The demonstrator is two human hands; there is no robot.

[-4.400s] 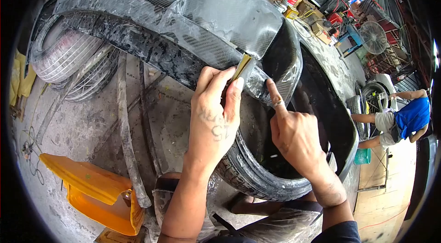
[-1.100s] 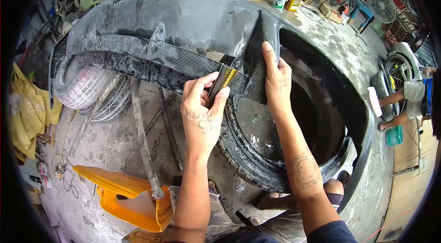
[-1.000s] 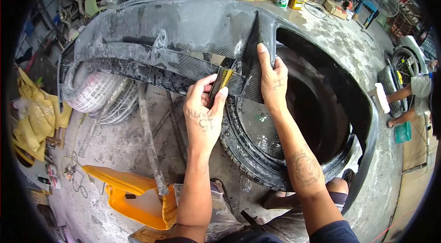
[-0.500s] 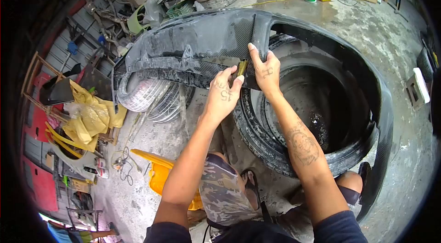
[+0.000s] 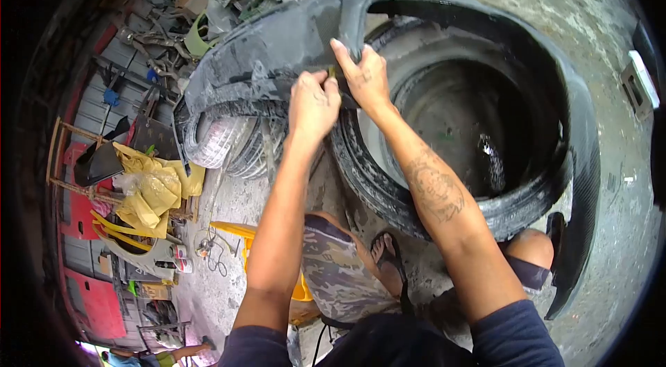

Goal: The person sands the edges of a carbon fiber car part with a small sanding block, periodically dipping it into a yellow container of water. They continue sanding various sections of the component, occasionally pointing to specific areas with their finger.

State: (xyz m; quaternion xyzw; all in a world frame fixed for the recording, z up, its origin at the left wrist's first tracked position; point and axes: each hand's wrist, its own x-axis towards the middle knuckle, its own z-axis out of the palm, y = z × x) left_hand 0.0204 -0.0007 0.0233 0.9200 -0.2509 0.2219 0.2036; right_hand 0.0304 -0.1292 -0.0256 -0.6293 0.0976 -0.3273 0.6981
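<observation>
A dark car bumper [image 5: 291, 34] with a woven carbon-look surface and grey dusty patches lies across large tires [image 5: 378, 193]. My left hand [image 5: 313, 105] is closed on a small yellow-brown pad [image 5: 331, 72] against the bumper's inner edge, beside the upright strut. Most of the pad is hidden by my fingers, so its exact kind does not show. My right hand [image 5: 364, 79] grips the bumper at the base of that strut, thumb and fingers on either side of the edge. Inside the tire ring is a dark, wet-looking hollow [image 5: 465, 124].
More tires [image 5: 222, 145] lie under the bumper's left end. A yellow plastic piece [image 5: 236, 229] is by my left leg. Crumpled brown paper [image 5: 146, 186] and car parts line the left wall. A white block [image 5: 642, 82] stands at right. Another person's leg [image 5: 191, 351] shows at lower left.
The view has tilted down and shifted, so the bumper appears higher and further left. Both hands stay on the bumper; my left fingers now cover more of the pad.
</observation>
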